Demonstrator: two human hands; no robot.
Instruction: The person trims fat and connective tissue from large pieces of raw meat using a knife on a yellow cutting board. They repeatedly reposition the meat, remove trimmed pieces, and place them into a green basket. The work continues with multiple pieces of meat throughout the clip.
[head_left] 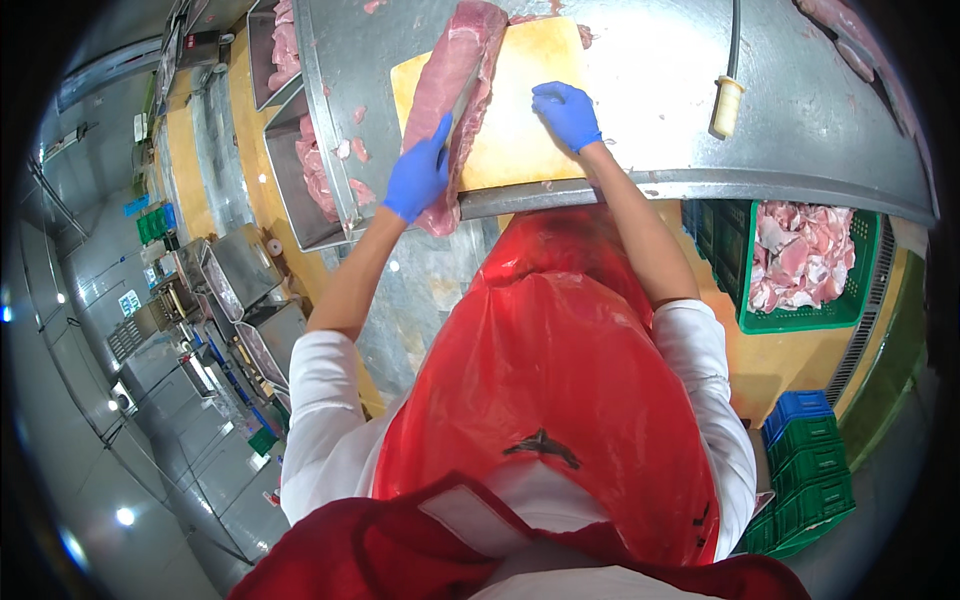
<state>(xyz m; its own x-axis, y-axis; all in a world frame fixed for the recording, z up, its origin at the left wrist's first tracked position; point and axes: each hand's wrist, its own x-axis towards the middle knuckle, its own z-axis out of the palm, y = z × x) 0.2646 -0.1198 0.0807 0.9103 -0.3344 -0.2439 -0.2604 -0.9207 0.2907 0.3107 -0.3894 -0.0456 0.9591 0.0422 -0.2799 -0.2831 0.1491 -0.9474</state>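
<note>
A long piece of raw pork loin (447,75) lies lengthwise over the left part of a yellowish cutting board (520,130). Its near end hangs over the table's front edge. My left hand (418,178), in a blue glove, grips the loin near that end, thumb on top. A pale greyish strip runs along the meat above the thumb; I cannot tell what it is. Over the board's right part is my right hand (568,115), also blue-gloved, apart from the loin. Its fingers are curled in, and whatever they may hold is hidden.
A cream handle (727,107) with a thin dark rod lies on the metal table (660,100). Metal trays (290,115) of meat stand left. A green crate (870,265) of meat pieces is at right, stacked crates (810,480) below. More meat (850,35) lies far right.
</note>
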